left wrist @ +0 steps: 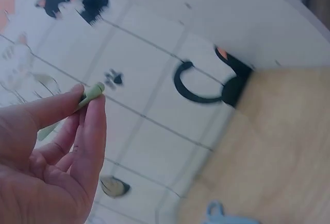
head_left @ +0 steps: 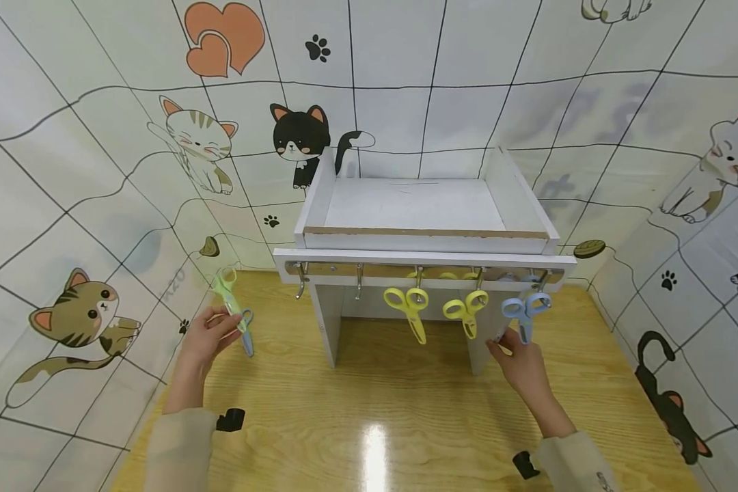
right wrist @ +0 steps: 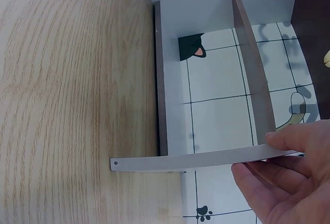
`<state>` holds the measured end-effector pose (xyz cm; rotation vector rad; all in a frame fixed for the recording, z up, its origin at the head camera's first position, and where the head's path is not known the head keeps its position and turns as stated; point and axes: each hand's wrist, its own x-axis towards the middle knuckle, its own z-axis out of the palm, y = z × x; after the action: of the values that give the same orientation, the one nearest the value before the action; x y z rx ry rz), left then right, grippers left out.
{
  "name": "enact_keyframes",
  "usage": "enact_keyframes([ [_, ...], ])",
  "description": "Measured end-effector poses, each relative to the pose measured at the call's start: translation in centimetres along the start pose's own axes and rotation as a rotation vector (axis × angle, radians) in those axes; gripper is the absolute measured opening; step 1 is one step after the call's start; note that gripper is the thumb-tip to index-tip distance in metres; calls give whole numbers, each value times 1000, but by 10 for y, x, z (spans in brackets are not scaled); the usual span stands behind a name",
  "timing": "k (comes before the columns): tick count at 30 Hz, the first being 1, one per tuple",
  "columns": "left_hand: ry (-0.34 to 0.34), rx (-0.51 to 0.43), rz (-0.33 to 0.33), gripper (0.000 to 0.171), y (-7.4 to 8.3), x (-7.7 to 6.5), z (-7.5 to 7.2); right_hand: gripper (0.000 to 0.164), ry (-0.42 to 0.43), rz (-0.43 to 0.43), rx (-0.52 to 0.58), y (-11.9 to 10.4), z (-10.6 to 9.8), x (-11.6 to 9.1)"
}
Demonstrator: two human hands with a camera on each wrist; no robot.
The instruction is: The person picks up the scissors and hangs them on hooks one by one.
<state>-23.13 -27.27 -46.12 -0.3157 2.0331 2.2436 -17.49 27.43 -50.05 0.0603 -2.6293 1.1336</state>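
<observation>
My left hand [head_left: 209, 335] pinches a pair of green scissors [head_left: 225, 287] between thumb and fingers, left of the white rack; in the left wrist view a green end [left wrist: 94, 92] pokes out past the fingertips. Blue scissors [head_left: 247, 338] lie on the table just beyond that hand. With thumb and fingers on either side, my right hand [head_left: 521, 362] grips the edge of the rack's right leg panel [right wrist: 206, 159]. Close above it, another pair of blue scissors [head_left: 525, 311] hangs from the hook rail [head_left: 387, 272]. Two yellow scissors [head_left: 413, 314] hang farther left along it.
The white rack [head_left: 418, 242] stands on a wooden table [head_left: 357, 417], against walls covered with cat-patterned sheeting [head_left: 393, 48]. Two metal hooks [head_left: 359, 280] stick out at the rail's left. A shallow tray-like top [head_left: 412, 201] sits above the rail.
</observation>
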Motion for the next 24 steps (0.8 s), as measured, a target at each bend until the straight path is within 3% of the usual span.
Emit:
enact_keyframes([
  [9,-130,-64,315,21,46,-38,36,27,-9,10,-7,1,0,0],
  [16,-193,-16,455,27,72,-70,62,26,-8,14,-12,1,0,1],
  [20,-291,-17,540,33,78,-86,77,25,-6,11,-13,0,0,1],
  [24,-453,-24,603,37,78,-95,92,26,-10,15,-13,0,0,0],
])
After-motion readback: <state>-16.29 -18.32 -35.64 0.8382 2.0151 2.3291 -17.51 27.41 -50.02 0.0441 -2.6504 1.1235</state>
